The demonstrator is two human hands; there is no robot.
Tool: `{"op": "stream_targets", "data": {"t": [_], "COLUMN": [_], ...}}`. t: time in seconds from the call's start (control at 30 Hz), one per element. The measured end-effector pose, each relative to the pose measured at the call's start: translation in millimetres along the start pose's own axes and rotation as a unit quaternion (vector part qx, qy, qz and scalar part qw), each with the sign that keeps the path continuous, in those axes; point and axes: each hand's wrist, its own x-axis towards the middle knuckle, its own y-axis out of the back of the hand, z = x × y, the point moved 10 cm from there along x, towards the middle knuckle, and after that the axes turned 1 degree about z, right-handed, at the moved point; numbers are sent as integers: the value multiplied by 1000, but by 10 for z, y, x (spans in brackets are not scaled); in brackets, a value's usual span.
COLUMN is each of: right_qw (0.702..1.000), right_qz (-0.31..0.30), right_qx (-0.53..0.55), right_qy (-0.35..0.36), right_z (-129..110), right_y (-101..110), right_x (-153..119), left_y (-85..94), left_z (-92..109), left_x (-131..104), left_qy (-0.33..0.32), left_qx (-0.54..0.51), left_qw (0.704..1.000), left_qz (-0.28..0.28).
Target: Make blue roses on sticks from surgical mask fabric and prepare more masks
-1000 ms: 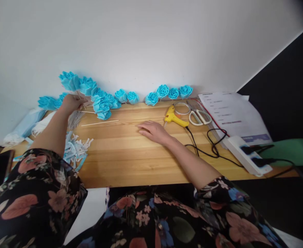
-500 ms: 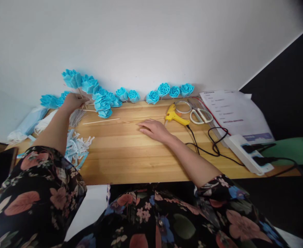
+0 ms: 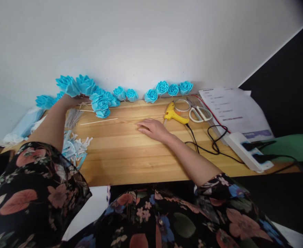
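Lower than half a second ago, one blue flower (image 3: 67,86) now stands about level with its neighbour (image 3: 85,84) near the back left corner of the worktop (image 3: 130,162), and the left hand (image 3: 71,101) is more hidden behind the petals. Its fingers are covered, so I cannot tell whether it is grasping a stem or has released it. Meanwhile the right hand (image 3: 152,129) lies where it was, palm down and relaxed near the middle, with nothing visible in its grasp

As for progress, most blooms look fully formed: a crowded cluster (image 3: 99,102) towards the left of the back edge, a pair (image 3: 125,94) beside it, and a row of four (image 3: 168,90) further right. At least one in the cluster shows a pale stem. What looks unused is a loose stick (image 3: 99,121) with no flower on it, a bundle of thin strips (image 3: 73,117) and a pale blue stack (image 3: 26,124) by the left edge. Cut scraps (image 3: 76,148) lie nearer the front left corner. Towards the right edge, the yellow glue gun (image 3: 175,114) and white-handled scissors (image 3: 200,114) lie untouched, apart from both hands
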Motion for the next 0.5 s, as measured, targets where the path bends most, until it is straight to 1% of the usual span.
{"op": "stream_targets", "data": {"t": [0.2, 0.3, 0.5], "right_qw": [1000, 1000, 1000], "right_qz": [0, 0, 3], "right_qx": [-9, -10, -10], "right_qy": [6, 7, 10], "right_z": [-15, -20, -18], "right_y": [-34, -26, -10], "right_x": [14, 19, 19], "left_y": [40, 84, 139], "left_z": [-105, -86, -28], "left_x": [47, 24, -53], "left_qy": [34, 45, 76], "left_qx": [33, 58, 110], "left_qw": [999, 996, 990], "left_qz": [24, 41, 37]}}
